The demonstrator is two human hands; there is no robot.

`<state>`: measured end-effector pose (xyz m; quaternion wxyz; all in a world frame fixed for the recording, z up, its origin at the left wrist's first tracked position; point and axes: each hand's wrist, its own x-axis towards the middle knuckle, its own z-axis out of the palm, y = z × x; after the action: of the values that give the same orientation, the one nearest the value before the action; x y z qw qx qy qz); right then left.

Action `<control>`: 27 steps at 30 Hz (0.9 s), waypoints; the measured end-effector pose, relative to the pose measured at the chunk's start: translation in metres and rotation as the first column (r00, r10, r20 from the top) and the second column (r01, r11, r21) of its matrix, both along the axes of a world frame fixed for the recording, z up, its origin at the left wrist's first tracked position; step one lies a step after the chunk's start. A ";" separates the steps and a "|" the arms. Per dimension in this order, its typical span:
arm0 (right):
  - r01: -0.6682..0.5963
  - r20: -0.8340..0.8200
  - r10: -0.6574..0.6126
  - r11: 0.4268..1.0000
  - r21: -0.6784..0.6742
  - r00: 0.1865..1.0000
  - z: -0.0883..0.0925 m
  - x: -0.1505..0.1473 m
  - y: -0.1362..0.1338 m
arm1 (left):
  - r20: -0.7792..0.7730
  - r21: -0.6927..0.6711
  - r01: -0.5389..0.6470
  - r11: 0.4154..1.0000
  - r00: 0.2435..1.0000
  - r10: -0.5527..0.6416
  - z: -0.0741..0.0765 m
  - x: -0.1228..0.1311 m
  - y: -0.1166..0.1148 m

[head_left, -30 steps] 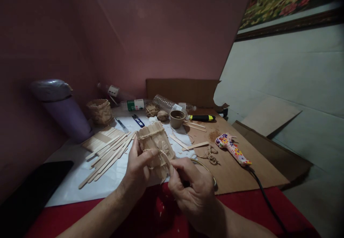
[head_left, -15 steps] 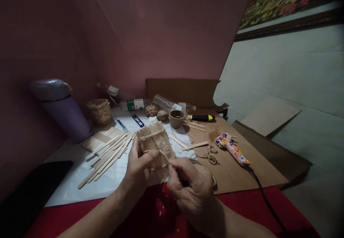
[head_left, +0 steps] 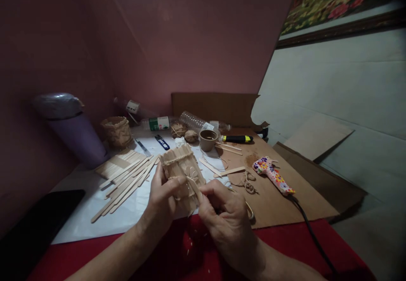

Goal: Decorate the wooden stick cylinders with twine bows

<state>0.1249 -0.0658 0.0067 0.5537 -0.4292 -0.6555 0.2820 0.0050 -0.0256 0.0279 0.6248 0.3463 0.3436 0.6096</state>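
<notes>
My left hand (head_left: 162,198) is closed round the left side of a small craft-stick holder (head_left: 181,167), its thumb lying across the front. The pale wooden sticks stand side by side, with twine (head_left: 180,158) running across them and a petal-shaped flower decoration (head_left: 190,173) on the face. At the holder's lower right, my right hand (head_left: 226,219) pinches a pale strip that looks like twine; the fingers hide its end. The holder is tilted, its top leaning away to the left.
Loose craft sticks (head_left: 130,186) lie on white paper at left. Behind are a woven-looking pot (head_left: 116,132), thread snips (head_left: 162,142), twine balls (head_left: 191,136), plastic bottles (head_left: 195,120) and a cup (head_left: 208,140). On cardboard at right rests a flowered glue gun (head_left: 274,175) with a black cable (head_left: 312,230).
Both hands keep their hold, and the holder has turned only slightly. My right hand has shifted a little at the strip. The whole view has moved slightly.
</notes>
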 end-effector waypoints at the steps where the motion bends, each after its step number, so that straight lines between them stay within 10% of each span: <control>1: -0.026 -0.045 0.023 0.998 -0.061 0.999 0.001 0.000 0.000 | -0.003 0.006 0.005 1.000 1.000 -0.005 0.000 0.000 0.000; 13: -0.152 -0.256 0.093 0.964 -0.219 0.962 0.008 -0.003 -0.004 | -0.005 0.017 0.013 1.000 1.000 -0.013 0.001 0.001 0.000; 27: -0.130 -0.130 0.119 0.989 -0.076 0.984 -0.001 -0.005 -0.003 | 0.036 -0.022 -0.001 1.000 0.999 0.001 0.000 0.001 -0.001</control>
<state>0.1204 -0.0691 0.0059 0.5565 -0.3917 -0.6326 0.3698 0.0061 -0.0265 0.0283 0.6345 0.3280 0.3392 0.6122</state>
